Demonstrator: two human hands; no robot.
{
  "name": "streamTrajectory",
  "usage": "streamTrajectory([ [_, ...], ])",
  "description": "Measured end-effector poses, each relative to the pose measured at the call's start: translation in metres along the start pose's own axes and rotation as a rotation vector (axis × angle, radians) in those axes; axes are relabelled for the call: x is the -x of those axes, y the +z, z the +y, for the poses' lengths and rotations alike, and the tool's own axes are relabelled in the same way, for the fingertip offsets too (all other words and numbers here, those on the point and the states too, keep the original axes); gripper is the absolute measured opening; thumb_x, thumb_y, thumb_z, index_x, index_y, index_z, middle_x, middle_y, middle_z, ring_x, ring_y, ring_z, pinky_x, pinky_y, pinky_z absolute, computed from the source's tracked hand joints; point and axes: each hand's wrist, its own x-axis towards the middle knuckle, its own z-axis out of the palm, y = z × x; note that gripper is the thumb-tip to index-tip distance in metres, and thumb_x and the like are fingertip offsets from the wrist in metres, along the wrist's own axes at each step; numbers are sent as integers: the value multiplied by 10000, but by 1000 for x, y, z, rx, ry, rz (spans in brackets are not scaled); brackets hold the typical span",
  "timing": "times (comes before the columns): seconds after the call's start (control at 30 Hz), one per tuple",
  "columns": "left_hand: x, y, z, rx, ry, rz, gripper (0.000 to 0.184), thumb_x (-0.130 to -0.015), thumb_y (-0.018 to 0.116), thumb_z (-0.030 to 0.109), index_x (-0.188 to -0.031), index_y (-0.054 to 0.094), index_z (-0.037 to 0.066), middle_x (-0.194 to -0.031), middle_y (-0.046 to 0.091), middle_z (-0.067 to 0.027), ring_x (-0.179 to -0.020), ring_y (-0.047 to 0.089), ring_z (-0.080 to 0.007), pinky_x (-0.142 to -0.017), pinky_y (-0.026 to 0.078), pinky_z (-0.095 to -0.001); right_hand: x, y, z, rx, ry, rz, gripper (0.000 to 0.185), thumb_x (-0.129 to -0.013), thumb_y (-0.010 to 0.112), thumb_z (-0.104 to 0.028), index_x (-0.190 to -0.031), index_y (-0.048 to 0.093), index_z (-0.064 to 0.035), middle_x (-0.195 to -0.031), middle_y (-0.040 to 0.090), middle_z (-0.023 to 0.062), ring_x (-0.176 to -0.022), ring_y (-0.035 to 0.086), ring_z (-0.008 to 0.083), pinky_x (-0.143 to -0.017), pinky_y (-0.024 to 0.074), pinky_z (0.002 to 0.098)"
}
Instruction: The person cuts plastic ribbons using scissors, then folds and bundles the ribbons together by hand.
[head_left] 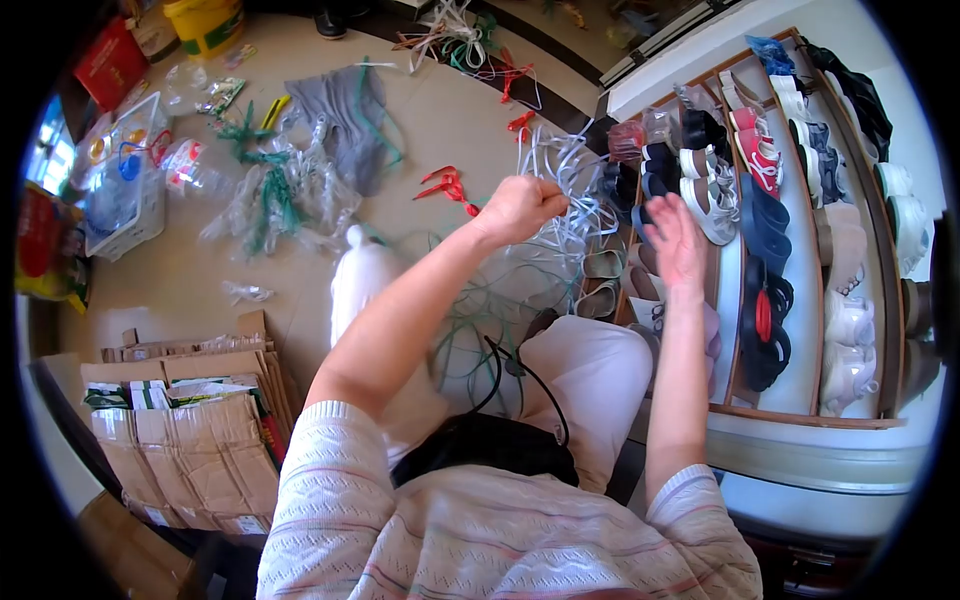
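Note:
My left hand (522, 210) is closed in a fist in front of a tangled pile of whitish plastic strapping (578, 165). Strands show right beside its fingers, but what the fist holds is hidden. To its right, my right hand (677, 243) is raised with the fingers apart and nothing in them, close to the shoe rack. Thin green cord (470, 325) lies in loose loops on the floor between my legs. Red ties (447, 187) lie to the left of my left hand.
A wooden rack (735, 300) with several rows of shoes stands at right. Clear plastic and green string (275, 195), grey cloth (335, 115) and a white basket (120, 235) are at left. Flattened cardboard (190, 460) stands at lower left. A yellow bucket (205, 25) is at the back.

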Motion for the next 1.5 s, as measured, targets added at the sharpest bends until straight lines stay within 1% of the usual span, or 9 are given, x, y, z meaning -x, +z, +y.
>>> streamTrajectory([
  [0.07,1,8,0,-126,28,-112,234,-834,551,242,-817,617,18,-691,590,-150,-614,561,-265,-604,448,-349,-2,-4,-11,395,-300,-38,243,-858,581,-181,-1055,570,-38,-985,624,57,-915,573,131,-816,428,276],
  [0.2,1,25,5,-114,81,-214,238,-823,546,251,-818,618,23,-742,604,-181,-663,570,-334,-626,461,-368,28,42,27,765,-269,-535,248,-908,505,-187,-1099,553,-37,-906,586,29,-865,527,72,-744,429,194],
  [0.27,-1,23,7,-18,24,-153,211,-810,571,223,-816,619,18,-695,601,-161,-601,574,-252,-587,459,-340,35,52,29,699,160,-444,310,-890,540,-226,-1099,545,3,-871,610,65,-795,566,118,-719,455,247],
  [0.43,-4,14,5,425,-306,-27,133,-789,628,130,-754,624,1,-615,588,-49,-515,491,-86,-470,399,-249,33,51,57,641,-189,-444,332,-879,559,-255,-1089,552,3,-770,564,8,-682,504,64,-613,416,206],
  [0.57,-6,18,9,826,-399,132,90,-768,647,74,-734,592,11,-583,526,3,-486,440,-58,-433,337,-212,38,62,62,521,-24,-540,246,-826,631,-181,-990,568,-9,-730,511,-44,-662,443,41,-603,370,185],
  [0.87,-5,21,16,808,-480,69,102,-766,664,89,-813,626,7,-533,482,27,-449,393,-50,-413,337,-219,23,65,85,214,470,-613,109,-840,603,-155,-814,544,-67,-676,518,-21,-529,452,46,-424,314,176],
  [1.1,-14,27,-2,532,-170,201,523,-768,702,239,-1177,491,-10,-976,540,-63,-869,506,-107,-707,450,-244,23,79,78,231,140,-304,173,-875,540,-217,-811,581,-62,-676,548,-3,-575,492,89,-526,390,235],
  [1.27,0,43,4,828,-350,-460,612,-755,709,309,-1216,435,13,-887,592,-61,-747,575,-127,-650,464,-247,0,85,40,-71,-8,-37,282,-904,497,-329,-790,477,-72,-577,417,-26,-460,403,84,-433,375,248],
  [1.5,2,36,14,991,-499,-559,281,-853,596,284,-967,569,28,-578,439,37,-474,391,-57,-421,288,-198,-31,56,23,-489,146,-67,255,-830,603,-325,-735,478,-124,-490,323,-54,-415,309,78,-433,264,237],
])
